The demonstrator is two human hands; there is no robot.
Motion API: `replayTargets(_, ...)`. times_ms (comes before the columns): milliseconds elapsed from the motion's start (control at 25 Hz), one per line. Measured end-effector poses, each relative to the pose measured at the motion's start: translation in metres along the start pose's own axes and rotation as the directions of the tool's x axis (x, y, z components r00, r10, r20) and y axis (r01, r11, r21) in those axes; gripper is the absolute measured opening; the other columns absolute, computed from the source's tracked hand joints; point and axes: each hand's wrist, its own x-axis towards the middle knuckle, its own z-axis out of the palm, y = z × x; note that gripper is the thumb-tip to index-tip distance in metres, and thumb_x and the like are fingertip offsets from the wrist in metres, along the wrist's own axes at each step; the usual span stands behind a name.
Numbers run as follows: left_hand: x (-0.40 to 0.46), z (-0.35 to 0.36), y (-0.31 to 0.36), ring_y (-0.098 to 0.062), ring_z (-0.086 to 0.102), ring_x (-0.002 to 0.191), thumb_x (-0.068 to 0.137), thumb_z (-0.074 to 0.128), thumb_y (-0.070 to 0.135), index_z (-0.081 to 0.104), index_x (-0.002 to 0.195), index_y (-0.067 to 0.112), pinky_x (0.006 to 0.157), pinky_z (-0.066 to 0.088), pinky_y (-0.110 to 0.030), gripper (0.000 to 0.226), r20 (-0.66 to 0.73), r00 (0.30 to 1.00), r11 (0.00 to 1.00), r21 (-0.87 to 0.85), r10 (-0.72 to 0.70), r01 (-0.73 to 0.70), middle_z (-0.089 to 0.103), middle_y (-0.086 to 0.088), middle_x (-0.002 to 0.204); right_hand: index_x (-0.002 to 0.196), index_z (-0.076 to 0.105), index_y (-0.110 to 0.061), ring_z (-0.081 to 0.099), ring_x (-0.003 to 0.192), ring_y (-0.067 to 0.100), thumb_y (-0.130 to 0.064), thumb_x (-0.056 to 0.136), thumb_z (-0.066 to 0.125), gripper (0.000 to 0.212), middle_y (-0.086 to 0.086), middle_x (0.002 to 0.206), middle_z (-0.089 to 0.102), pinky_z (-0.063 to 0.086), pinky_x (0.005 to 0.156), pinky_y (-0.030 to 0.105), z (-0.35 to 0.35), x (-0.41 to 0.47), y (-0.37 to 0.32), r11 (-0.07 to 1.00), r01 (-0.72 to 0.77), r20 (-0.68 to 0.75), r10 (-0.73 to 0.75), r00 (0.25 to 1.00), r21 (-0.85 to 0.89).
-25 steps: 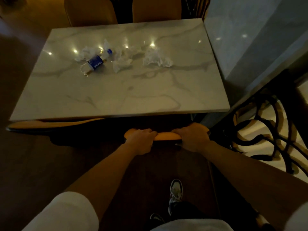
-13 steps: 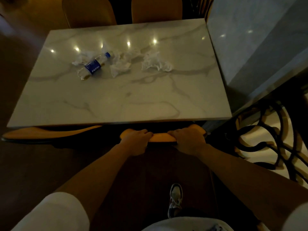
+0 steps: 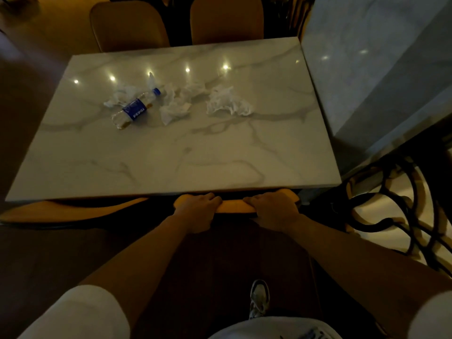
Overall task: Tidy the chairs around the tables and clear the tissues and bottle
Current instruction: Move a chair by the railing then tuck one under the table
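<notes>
A marble-topped table (image 3: 195, 162) fills the middle of the head view. A clear plastic bottle (image 3: 133, 110) with a blue label lies on its side there, among several crumpled white tissues (image 3: 226, 102). The orange top of a chair back (image 3: 234, 206) shows just under the table's near edge. My left hand (image 3: 198, 207) and my right hand (image 3: 274, 207) both grip that chair back, side by side. The chair's seat is hidden under the table.
A second orange chair (image 3: 73, 210) sits tucked at the near left. Two more chairs (image 3: 129, 25) stand at the far side. A grey marble wall (image 3: 367, 69) borders the table on the right, with a black scrolled iron railing (image 3: 396, 216) beside my right arm.
The chair back has moved forward, closer under the table's near edge, with both hands still on it. The view has shifted so the table sits lower in the frame.
</notes>
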Motion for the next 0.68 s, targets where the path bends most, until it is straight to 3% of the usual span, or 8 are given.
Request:
replayTargets(360, 0.006, -0.001, -0.005, -0.028, 0.058, 0.111, 0.089, 0.057, 0.024, 0.042, 0.137, 0.021, 0.087, 0.052, -0.047, 0.050, 0.013, 1.000, 0.999, -0.046, 0.002, -0.002, 0.053, -0.005, 0.126, 0.145, 0.044, -0.028, 0.066, 0.101, 0.021, -0.056, 0.088, 0.055, 0.064, -0.005, 0.123, 0.066, 0.052, 0.068, 0.034, 0.003, 0.009, 0.008, 0.999, 0.036, 0.010, -0.036, 0.999, -0.030)
replayTargets(600, 0.001, -0.001, -0.001, -0.028, 0.058, 0.113, 0.087, 0.063, 0.031, 0.042, 0.136, 0.025, 0.085, 0.052, -0.047, 0.054, -0.017, 0.998, 0.996, -0.073, -0.056, 0.055, 0.055, -0.002, 0.127, 0.140, 0.047, -0.029, 0.065, 0.102, 0.021, -0.059, 0.086, 0.057, 0.063, -0.003, 0.119, 0.067, 0.055, 0.077, 0.038, 0.000, 0.007, 0.005, 1.000, 0.011, -0.006, -0.010, 1.000, 0.027)
replayTargets(680, -0.001, -0.002, 0.004, -0.026, 0.057, 0.116, 0.086, 0.067, 0.039, 0.042, 0.136, 0.027, 0.087, 0.052, -0.046, 0.057, -0.024, 0.995, 0.992, -0.086, -0.098, 0.096, 0.056, -0.001, 0.128, 0.141, 0.045, -0.030, 0.062, 0.110, 0.022, -0.067, 0.079, 0.061, 0.073, -0.002, 0.125, 0.062, 0.054, 0.085, 0.042, -0.004, 0.007, 0.006, 0.996, -0.023, 0.069, 0.018, 0.997, 0.084)
